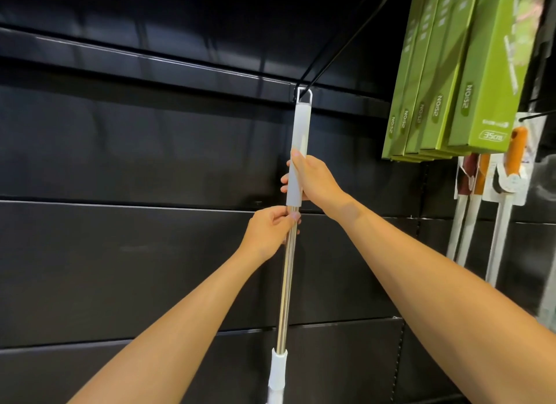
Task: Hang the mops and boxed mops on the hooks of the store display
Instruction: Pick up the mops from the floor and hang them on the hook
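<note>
Mop (287, 283) is standing close to upright against the black display panel (120, 253), its steel pole running up from a white collar (278, 370) at the bottom edge of view.

The grey grip (299, 132) is forming the top section. Its wire loop (304, 96) is sitting on a black hook (313, 80), close to the panel.

Right hand (314, 179) is wrapping the lower part of the grip — fingers are curling round from behind and showing on the left side, thumb is lying up along the front.

Left hand (269, 230) is pinching the bare pole just below the grip; thumb and fingertips are closing on the steel, the other fingers are bending in loosely.

To the right, a row of green boxes (469, 81) is hanging from a higher hook. Below them, more mops (516, 154) with orange handles and white poles are hanging — well apart from the held mop.
</note>
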Available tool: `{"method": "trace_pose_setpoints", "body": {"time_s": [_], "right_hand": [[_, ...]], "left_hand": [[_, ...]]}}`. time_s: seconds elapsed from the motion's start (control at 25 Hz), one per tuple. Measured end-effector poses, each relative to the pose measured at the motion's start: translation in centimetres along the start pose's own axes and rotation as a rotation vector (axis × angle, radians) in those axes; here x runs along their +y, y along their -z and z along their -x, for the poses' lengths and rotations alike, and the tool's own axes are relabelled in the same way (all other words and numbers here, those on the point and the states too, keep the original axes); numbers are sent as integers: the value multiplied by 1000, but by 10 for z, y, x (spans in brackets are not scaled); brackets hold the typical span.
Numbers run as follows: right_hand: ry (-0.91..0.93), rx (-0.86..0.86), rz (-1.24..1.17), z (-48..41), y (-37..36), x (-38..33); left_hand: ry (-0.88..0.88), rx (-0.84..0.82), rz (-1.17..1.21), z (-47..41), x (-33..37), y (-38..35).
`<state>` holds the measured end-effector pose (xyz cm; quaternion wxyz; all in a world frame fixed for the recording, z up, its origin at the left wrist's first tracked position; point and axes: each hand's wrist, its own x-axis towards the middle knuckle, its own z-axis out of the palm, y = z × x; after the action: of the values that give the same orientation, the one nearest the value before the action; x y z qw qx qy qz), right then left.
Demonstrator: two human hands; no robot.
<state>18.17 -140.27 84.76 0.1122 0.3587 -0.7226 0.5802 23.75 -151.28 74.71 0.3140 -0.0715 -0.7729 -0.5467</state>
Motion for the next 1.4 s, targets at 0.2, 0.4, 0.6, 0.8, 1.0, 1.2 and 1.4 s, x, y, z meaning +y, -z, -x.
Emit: {"method": "trace_pose_setpoints", "body": {"time_s": [0.2,0.4,0.6,0.8,1.0,1.2,1.4], "right_hand": [[-14,52,79,31,0,25],[-80,104,223,97,8,69],[-111,28,485,205,32,140],[-232,-92,670,336,65,202],[-413,-184,750,471,116,234],[-541,-220,805,591,183,232],[-706,-142,849,696,261,219]], "left_hand": [[-46,20,-155,25,0,0],[-62,55,-413,73,-11,-5],[-271,4,-916,150,-56,-36],[-273,-214,-1122,240,-106,-94],[-226,-450,-1107,332,-110,-171],[-248,-694,-1043,420,-90,-265],[-373,-887,-945,486,-37,-372]]}}
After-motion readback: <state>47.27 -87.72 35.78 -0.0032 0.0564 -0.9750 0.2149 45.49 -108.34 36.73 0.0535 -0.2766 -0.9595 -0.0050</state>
